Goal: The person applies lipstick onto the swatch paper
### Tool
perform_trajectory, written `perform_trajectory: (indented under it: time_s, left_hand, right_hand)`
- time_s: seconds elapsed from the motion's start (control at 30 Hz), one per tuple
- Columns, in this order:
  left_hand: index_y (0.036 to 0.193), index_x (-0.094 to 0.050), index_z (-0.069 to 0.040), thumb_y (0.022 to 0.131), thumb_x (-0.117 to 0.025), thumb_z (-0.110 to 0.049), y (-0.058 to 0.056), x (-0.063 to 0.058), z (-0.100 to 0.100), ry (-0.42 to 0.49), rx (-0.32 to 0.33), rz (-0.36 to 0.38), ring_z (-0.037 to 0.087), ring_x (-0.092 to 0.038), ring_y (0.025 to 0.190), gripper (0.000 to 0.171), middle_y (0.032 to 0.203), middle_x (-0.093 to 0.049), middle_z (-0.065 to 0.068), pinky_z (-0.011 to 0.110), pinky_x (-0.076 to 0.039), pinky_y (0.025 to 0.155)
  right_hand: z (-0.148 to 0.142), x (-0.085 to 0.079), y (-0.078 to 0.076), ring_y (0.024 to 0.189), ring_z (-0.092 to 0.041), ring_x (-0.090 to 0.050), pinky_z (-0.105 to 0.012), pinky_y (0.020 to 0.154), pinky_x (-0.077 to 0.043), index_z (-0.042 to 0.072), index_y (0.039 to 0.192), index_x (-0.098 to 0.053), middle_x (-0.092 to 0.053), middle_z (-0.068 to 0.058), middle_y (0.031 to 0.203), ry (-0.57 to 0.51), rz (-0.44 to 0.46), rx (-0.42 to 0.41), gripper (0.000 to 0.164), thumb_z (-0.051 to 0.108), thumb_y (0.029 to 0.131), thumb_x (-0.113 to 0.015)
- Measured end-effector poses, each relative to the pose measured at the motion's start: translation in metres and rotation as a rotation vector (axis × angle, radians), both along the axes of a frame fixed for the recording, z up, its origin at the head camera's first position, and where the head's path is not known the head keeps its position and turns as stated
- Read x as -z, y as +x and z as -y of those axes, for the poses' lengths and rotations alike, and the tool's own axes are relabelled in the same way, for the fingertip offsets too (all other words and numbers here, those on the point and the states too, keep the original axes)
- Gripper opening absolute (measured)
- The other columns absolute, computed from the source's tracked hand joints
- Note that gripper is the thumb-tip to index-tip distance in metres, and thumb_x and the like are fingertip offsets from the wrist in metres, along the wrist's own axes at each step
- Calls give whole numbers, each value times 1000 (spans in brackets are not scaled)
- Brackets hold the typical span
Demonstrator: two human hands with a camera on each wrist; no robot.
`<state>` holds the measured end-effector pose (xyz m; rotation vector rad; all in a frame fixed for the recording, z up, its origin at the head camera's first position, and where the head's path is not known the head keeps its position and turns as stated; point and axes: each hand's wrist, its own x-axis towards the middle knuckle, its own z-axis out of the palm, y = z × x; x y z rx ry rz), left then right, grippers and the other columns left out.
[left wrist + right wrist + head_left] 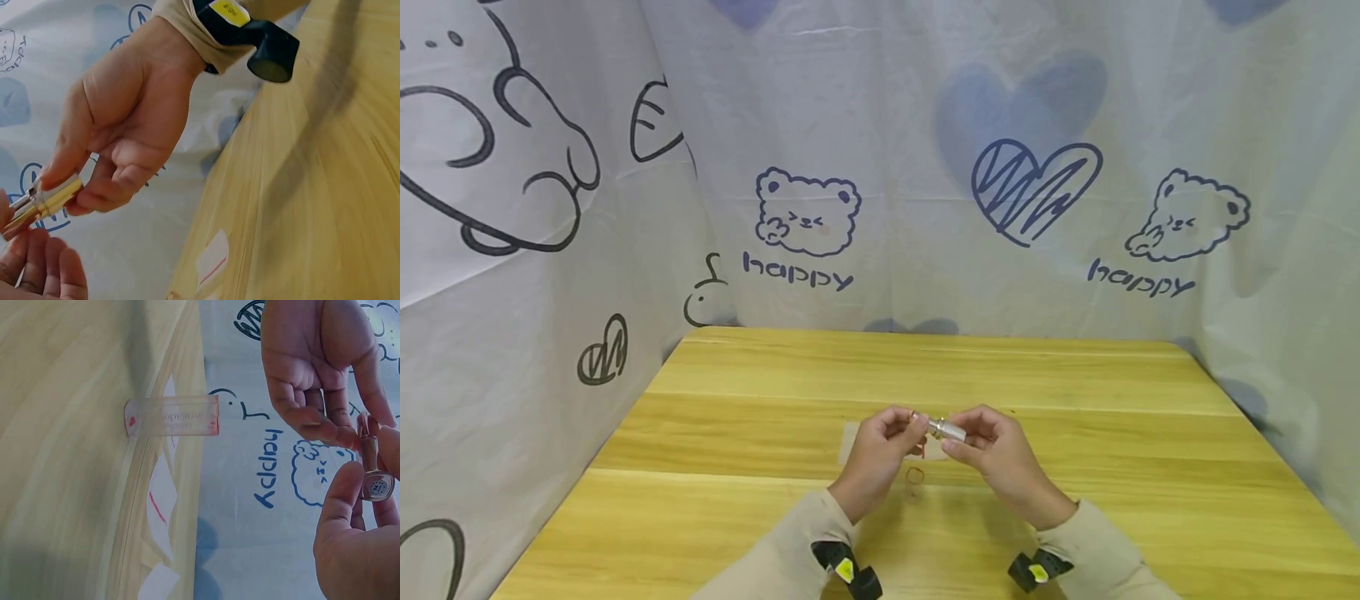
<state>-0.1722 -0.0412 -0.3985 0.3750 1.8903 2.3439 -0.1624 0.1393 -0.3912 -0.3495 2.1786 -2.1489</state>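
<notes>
A shiny gold and silver lipstick tube is held above the table between both hands. My left hand pinches its left end between thumb and fingers. The other end, with a round label on its base in the right wrist view, is gripped by the fingers of my right hand. The left wrist view shows the lipstick tube between the two hands, its ends partly covered by fingers. Below the hands, a clear plastic cylinder with printed lettering and red smears stands upright on the table.
White paper pieces lie on the wooden table behind the clear cylinder, with red strokes on them. A white curtain with blue drawings hangs behind the table, and another stretch hangs along the left.
</notes>
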Motion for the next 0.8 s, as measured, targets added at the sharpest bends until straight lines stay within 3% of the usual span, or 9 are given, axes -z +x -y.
perform_trajectory:
  time_s: [0.27, 0.53, 0.67, 0.8]
  left_hand:
    - [121, -54, 9, 98, -60, -16, -1, 5, 9, -164, 81, -14, 18, -59, 90, 35, 101, -60, 10, 40, -52, 86]
    - [134, -48, 0, 87, -75, -30, -3, 16, 20, -520, 110, -38, 26, -54, 106, 63, 123, -55, 15, 41, -50, 85]
    - [138, -45, 1, 78, -84, -25, -3, 20, 22, -661, 146, -22, 32, -53, 110, 76, 128, -53, 17, 48, -48, 89]
    - [133, -50, 3, 74, -86, -18, -2, 24, 22, -787, 157, -49, 33, -55, 107, 73, 122, -57, 16, 50, -47, 91]
  right_hand:
    - [-13, 6, 1, 90, -19, -61, -29, 80, -54, -9, 114, -54, -60, -13, 105, -5, 61, 16, 31, 2, 89, -69]
    - [-24, 11, 2, 92, -18, -62, -28, 80, -53, -10, 115, -54, -61, -12, 107, -19, 72, 53, 32, 2, 89, -69]
    - [-27, 10, 2, 92, -19, -60, -29, 82, -53, -10, 116, -54, -61, -13, 104, -1, 72, 48, 34, 5, 89, -69]
    - [-27, 11, 2, 92, -18, -60, -29, 81, -53, -10, 116, -53, -60, -12, 103, -2, 70, 47, 33, 5, 90, -68]
